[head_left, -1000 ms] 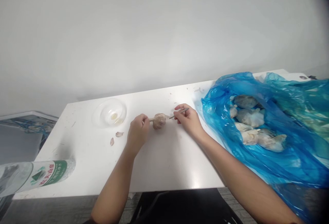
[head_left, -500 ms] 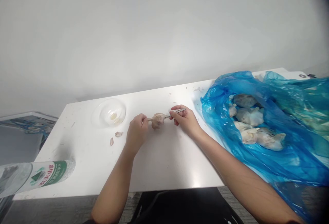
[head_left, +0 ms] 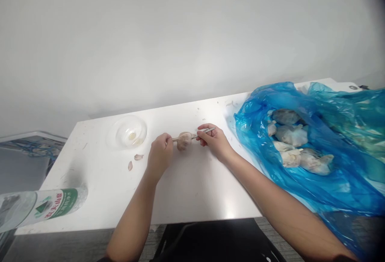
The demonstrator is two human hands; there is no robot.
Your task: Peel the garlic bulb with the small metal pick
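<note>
- You have one whole garlic bulb [head_left: 184,141] in hand, at the middle of the white worktop [head_left: 195,190], just between your hands and held clear of the surface. Much of its papery skin appears to be on.
- Two loose garlic cloves [head_left: 138,157] lie apart from it on the worktop, near the clear glass bowl [head_left: 130,132], which holds a small pale piece [head_left: 131,136]. That much looks done so far.
- Left to handle, going by what lies here: the bulb in your hands and the several whole bulbs [head_left: 291,135] sitting in the open blue plastic bag [head_left: 331,190] to your right.
- Your left hand [head_left: 161,154] is curled, its grip closed around the bulb's stem end, which pokes out toward the bulb's left side. That forearm [head_left: 132,218] rises from the near edge of the worktop.
- Your right hand [head_left: 214,142] has its grip pressed together, pinching a slim metal pick [head_left: 206,130] whose tip meets the bulb's right side. Whether the tip has gone under the skin is too small to tell. That forearm [head_left: 279,202] runs in from the lower right, alongside the bag.
- A clear plastic water bottle [head_left: 51,205] lies on its side at the worktop's near left corner, well away from your hands.
</note>
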